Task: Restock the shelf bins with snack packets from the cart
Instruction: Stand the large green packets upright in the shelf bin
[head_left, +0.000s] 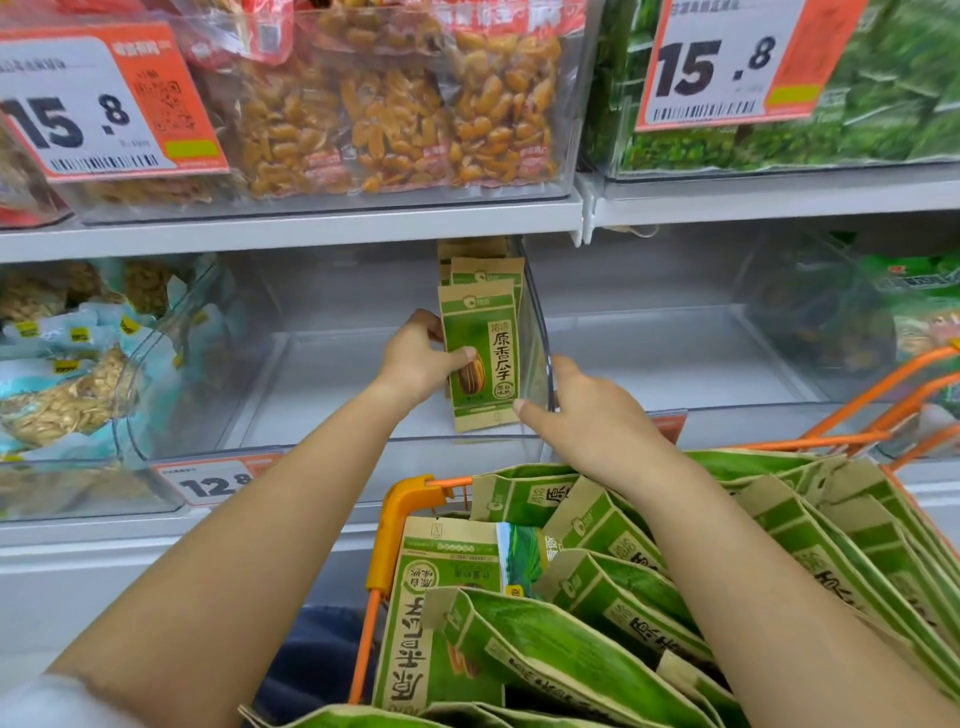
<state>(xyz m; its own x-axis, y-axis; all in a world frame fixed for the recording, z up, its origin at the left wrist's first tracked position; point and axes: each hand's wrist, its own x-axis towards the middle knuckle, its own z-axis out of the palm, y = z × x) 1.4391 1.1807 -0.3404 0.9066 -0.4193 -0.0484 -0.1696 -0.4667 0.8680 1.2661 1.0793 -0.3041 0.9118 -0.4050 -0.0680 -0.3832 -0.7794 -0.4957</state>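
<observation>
Left hand: the left hand (421, 358) has thumb and curled fingers pinching the front seed packet (480, 358) by its left edge, thumb on the printed face.
Right hand: the right hand (582, 410) holds nothing; its thumb tip touches the packet's lower right corner and its fingers lie against the clear divider wall (537, 332) just beyond it.
Key relation: the packet stands between the two hands, long axis upright, printed face toward the person; the left hand carries it, the right only steadies, so I judge that seating it depends on pushing it back and to the right, flush with the row.
Row: more upright packets (480, 270) stand directly behind the held one, away from the hands, pressed to the divider.
Bin: the clear shelf bin (322, 364) stretches left of the left hand, its floor bare there.
Supply: below the forearms, near the person, the orange cart (410, 499) holds a heap of the same packets (597, 597) lying flat and overlapping.
Materials: packets are flat, stiff-looking kraft paper with green panels and creased edges; bin and divider are hard, glossy, transparent plastic.
Neighbours: further left is a bin of pale blue snack bags (67, 374).
</observation>
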